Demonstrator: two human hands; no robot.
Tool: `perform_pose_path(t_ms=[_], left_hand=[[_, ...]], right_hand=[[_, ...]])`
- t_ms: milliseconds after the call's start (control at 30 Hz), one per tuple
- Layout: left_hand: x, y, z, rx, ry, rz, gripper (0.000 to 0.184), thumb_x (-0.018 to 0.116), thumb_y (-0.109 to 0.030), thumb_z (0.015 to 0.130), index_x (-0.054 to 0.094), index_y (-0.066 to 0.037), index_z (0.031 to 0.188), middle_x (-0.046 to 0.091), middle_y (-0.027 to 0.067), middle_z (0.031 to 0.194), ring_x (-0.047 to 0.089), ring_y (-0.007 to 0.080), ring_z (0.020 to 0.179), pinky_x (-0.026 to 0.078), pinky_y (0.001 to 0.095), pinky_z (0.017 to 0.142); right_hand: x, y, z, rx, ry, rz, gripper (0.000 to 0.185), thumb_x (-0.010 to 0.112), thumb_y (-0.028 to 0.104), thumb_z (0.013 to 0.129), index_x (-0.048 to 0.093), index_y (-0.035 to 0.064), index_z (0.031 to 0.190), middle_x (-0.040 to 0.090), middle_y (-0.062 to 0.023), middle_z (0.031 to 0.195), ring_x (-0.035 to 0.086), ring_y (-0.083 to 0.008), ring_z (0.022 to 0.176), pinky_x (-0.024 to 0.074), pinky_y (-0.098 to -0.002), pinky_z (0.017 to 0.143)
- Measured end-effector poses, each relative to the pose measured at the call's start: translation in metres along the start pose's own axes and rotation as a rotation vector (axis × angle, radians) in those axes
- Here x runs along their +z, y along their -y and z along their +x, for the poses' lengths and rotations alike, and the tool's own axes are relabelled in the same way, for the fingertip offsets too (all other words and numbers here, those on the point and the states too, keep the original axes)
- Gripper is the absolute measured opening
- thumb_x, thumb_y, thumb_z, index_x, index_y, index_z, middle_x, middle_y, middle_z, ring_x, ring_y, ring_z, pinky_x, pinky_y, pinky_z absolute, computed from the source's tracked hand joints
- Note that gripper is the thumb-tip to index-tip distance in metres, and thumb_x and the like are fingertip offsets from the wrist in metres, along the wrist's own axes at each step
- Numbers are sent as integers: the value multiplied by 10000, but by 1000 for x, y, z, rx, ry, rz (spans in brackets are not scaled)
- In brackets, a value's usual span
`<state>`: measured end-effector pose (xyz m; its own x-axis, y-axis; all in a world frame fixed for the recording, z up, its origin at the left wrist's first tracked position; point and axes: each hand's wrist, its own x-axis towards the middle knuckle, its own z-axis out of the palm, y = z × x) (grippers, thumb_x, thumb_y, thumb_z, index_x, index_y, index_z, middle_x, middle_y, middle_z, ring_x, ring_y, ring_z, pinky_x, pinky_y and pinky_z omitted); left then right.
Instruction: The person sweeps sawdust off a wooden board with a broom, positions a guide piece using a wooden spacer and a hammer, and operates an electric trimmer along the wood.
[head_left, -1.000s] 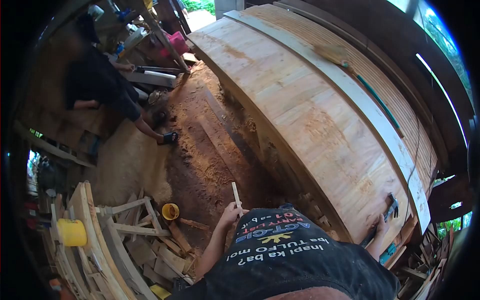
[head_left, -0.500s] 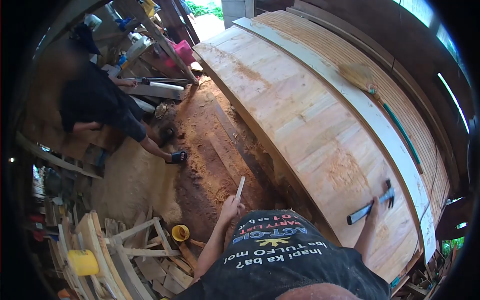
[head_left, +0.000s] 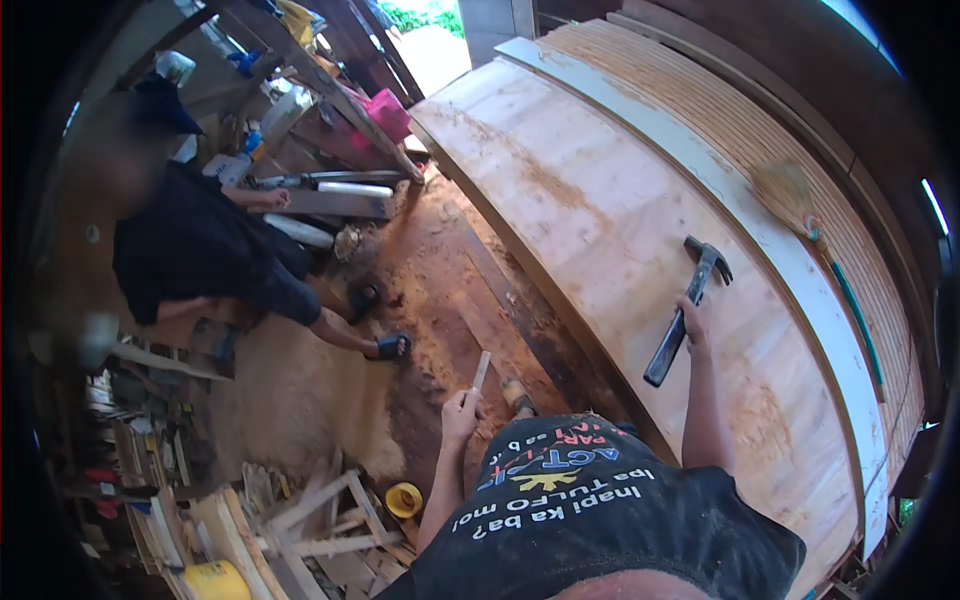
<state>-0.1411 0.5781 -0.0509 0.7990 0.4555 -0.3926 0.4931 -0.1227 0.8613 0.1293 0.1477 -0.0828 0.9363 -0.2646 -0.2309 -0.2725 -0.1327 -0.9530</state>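
My left hand [head_left: 461, 413] is closed round a short, flat, pale strip [head_left: 482, 371], which looks like wood and points away from me. My right hand [head_left: 694, 322] grips a claw hammer [head_left: 671, 338] by its dark handle. The hammer's head is at the far end, over the wooden panel [head_left: 590, 245] on the workbench. Whether the hammer touches the panel I cannot tell. Sawdust and shavings lie on the panel.
A person [head_left: 200, 240] in dark clothes sits at the left, sandalled feet on the sawdust-covered floor. A broom [head_left: 785, 195] lies on ribbed boards beyond a white strip [head_left: 640, 120]. Scrap wood [head_left: 330, 520] and a yellow container [head_left: 404, 499] are at lower left.
My right hand has moved the hammer forward and left over the panel. The strip in my left hand has hardly moved. A foot now shows beyond my shirt, and the view has shifted.
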Motion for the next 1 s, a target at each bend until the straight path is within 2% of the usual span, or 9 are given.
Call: perform_pose_path(t_ms=[33,67,133,300,400,767,867,933,1000], left_hand=[[-7,-6,22,22,8,-46,299,539,-276,1021,676,-12,985,666,44,681,538,71,498,433,239,466],[-14,-28,39,8,-1,-32,264,531,-234,1015,661,-7,980,695,56,744,570,83,543,461,250,503],[-26,-61,85,164,-4,-43,242,523,-203,1006,651,1,1000,712,66,797,591,94,577,480,262,535],[-74,-132,188,274,194,175,207,532,-106,975,603,22,1121,732,84,924,636,115,699,522,268,643],[-86,-168,230,238,335,43,198,558,-95,987,569,26,1142,726,101,941,656,113,728,539,254,649],[-96,-254,385,322,536,-168,256,604,-84,970,559,18,1201,711,98,896,649,112,680,539,239,609],[-102,-291,434,250,482,-115,267,613,-87,955,581,12,1201,691,69,857,613,78,634,497,207,549],[-102,-316,464,233,468,-130,278,588,-59,949,592,40,1209,647,28,863,607,73,664,472,202,521],[-98,-330,502,328,474,-188,318,567,-57,950,581,32,1255,646,25,864,589,50,650,449,199,508]], right_hand=[[14,-9,9,-79,-55,-124,441,719,255,821,552,-15,1127,650,-90,807,652,-207,665,535,-335,601],[20,-5,9,-164,-210,-347,633,759,307,781,559,-60,1255,711,-167,910,694,-256,796,549,-361,758],[22,3,4,-163,-256,-433,619,762,326,793,571,-69,1229,712,-207,948,699,-268,821,548,-379,773],[20,9,6,-121,-241,-316,480,740,307,836,612,-53,1125,671,-120,810,662,-205,725,536,-342,665],[10,-30,23,-97,-258,-251,427,714,308,864,593,1,1136,606,-63,682,591,-155,538,488,-307,493],[22,-1,11,185,-356,-81,351,674,269,905,580,23,1137,591,-44,639,539,-131,436,410,-270,377],[42,17,17,414,-497,-270,369,670,237,894,576,24,1179,639,-91,742,628,-202,580,523,-340,516],[75,11,36,168,-664,-533,460,680,215,865,525,28,1256,644,-128,827,638,-228,704,537,-340,654],[114,3,75,148,-732,-601,528,678,179,835,497,2,1299,642,-158,931,631,-265,850,521,-348,811]])
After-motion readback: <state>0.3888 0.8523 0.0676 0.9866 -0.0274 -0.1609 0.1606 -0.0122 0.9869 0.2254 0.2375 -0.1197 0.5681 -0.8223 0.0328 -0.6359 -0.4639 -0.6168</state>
